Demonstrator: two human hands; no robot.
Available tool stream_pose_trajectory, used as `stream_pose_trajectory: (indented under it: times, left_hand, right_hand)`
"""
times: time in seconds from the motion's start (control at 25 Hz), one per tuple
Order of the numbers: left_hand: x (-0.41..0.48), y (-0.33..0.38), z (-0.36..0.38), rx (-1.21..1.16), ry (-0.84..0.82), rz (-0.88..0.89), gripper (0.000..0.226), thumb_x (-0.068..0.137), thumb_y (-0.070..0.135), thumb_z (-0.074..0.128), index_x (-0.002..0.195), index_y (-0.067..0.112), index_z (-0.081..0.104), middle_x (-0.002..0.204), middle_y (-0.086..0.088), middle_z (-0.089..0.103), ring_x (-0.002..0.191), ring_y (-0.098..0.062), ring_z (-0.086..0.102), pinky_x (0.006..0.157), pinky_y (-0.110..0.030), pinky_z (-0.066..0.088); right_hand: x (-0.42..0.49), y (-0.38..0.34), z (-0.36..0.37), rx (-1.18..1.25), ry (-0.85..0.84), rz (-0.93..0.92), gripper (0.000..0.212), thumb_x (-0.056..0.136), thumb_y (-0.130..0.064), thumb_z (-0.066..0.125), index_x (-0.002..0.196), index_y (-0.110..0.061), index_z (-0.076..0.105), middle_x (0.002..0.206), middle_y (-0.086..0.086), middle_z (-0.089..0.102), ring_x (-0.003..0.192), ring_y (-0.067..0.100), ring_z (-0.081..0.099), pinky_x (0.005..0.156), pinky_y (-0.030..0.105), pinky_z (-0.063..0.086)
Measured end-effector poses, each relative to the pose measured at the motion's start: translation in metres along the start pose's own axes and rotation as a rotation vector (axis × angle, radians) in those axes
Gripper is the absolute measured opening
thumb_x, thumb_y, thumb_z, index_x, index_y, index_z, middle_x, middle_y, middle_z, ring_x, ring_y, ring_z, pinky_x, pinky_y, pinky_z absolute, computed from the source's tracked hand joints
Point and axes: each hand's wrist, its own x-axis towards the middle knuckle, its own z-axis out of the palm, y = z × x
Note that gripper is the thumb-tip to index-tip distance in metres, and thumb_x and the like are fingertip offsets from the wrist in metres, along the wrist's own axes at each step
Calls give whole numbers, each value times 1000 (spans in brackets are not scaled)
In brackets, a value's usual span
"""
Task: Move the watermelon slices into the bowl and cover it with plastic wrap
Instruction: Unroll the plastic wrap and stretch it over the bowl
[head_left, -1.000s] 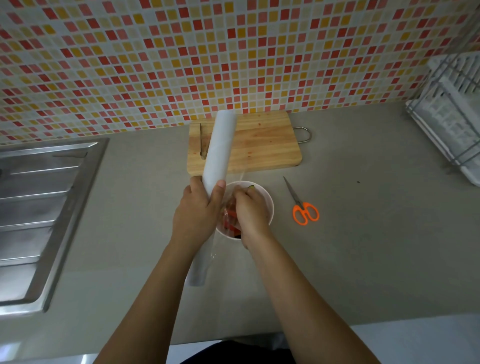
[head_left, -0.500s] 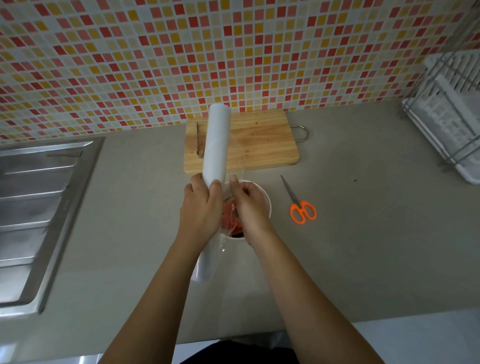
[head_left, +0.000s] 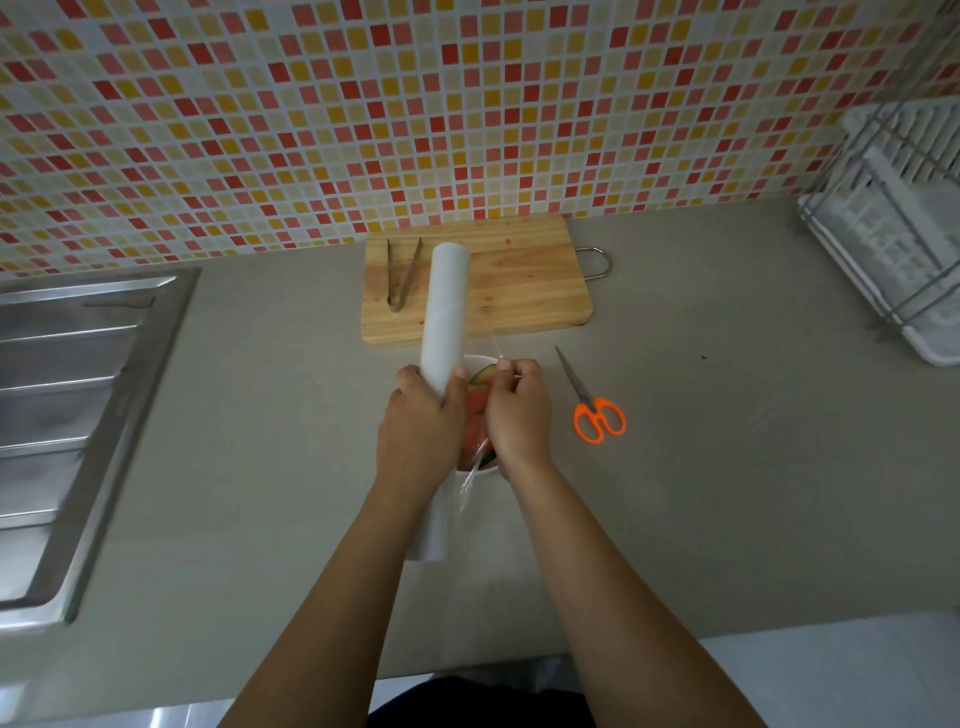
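Nearest us, the left hand (head_left: 421, 421) has its fingers and thumb curled round the roll of plastic wrap (head_left: 447, 306), holding it lengthwise over the counter (head_left: 727, 493) with the near end below the wrist and the far end reaching over the board; we judge that grip is there to steady the roll while the other hand draws from it. The right hand (head_left: 517, 415) sits just beside it, fingertips pinched on the loose film (head_left: 469, 480) – a thin, bunched strand rather than a flat sheet. Both hands hover directly above the bowl (head_left: 479, 358), so the film can come down on it; the watermelon slices (head_left: 474, 426) already lie inside, red flesh and green rind showing between the hands. The covering, we think, has only begun. The scissors (head_left: 597, 415) lie near the bowl's right – handy for cutting; beyond, the cutting board (head_left: 530, 280) carries the tongs (head_left: 402, 275) and no slices.
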Motion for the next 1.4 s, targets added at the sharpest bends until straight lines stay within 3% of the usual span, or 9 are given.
stream_pose_trajectory:
  times: [0.2,0.36,0.48,0.56,0.84,0.96,1.12,1.24,1.4]
  left_hand:
    - [5,0,-4,-78,-63,41,36,93,50,41,98,14,41,94,-7,57,79,-23,54,58,-31,37]
    - [15,3,-19,-193,-88,94,33,93,50,39,100,18,43,87,3,55,74,-11,54,55,-19,35]
    - [21,2,-28,-209,-77,115,33,94,51,38,101,19,43,84,6,54,74,-9,53,57,-22,37]
    - [24,2,-32,-229,-65,119,34,94,53,36,102,20,43,83,10,54,75,-8,54,58,-23,38]
    - [33,5,-38,-243,-9,140,31,94,52,37,102,23,40,83,13,53,74,-2,53,56,-22,37]
    - [38,4,-42,-241,13,144,28,94,50,39,103,23,39,82,13,52,73,-2,52,56,-21,36]
    - [35,7,-43,-243,40,159,27,94,50,39,104,24,38,82,16,50,71,1,52,53,-15,33]
    - [32,11,-44,-246,44,160,29,94,52,38,104,25,38,83,16,50,73,0,53,54,-16,34]
    - [24,15,-43,-233,-7,159,33,92,56,36,103,25,38,84,17,51,76,-1,53,55,-21,38]
  right_hand:
    - [-4,6,-6,103,-58,-25,27,94,-38,43,93,-15,57,84,-1,62,79,13,59,69,23,41]
    - [-21,23,-12,435,-489,194,48,87,-58,42,112,-19,57,112,9,65,104,22,63,85,39,54]
    - [-33,34,-12,426,-645,220,33,90,-48,47,97,-21,64,89,-3,67,83,8,64,75,29,54]
    - [-36,34,-9,417,-636,153,25,93,-38,48,87,-19,63,75,-9,65,72,2,62,75,27,54]
    - [-38,21,-1,366,-460,39,22,95,-30,45,94,-13,60,96,10,67,97,27,63,95,49,48]
    - [-40,13,-1,279,-409,-70,26,96,-28,43,91,-5,53,89,24,64,75,23,59,68,36,53]
    - [-40,8,-13,340,-433,-75,24,94,-30,47,84,-12,57,70,11,55,56,21,50,42,22,43]
    - [-41,12,-20,386,-327,-81,37,89,-46,45,89,-17,67,81,11,66,75,24,63,62,29,55]
    - [-24,2,-9,365,-213,71,50,79,-68,33,92,-32,65,97,2,67,95,21,64,83,37,53]
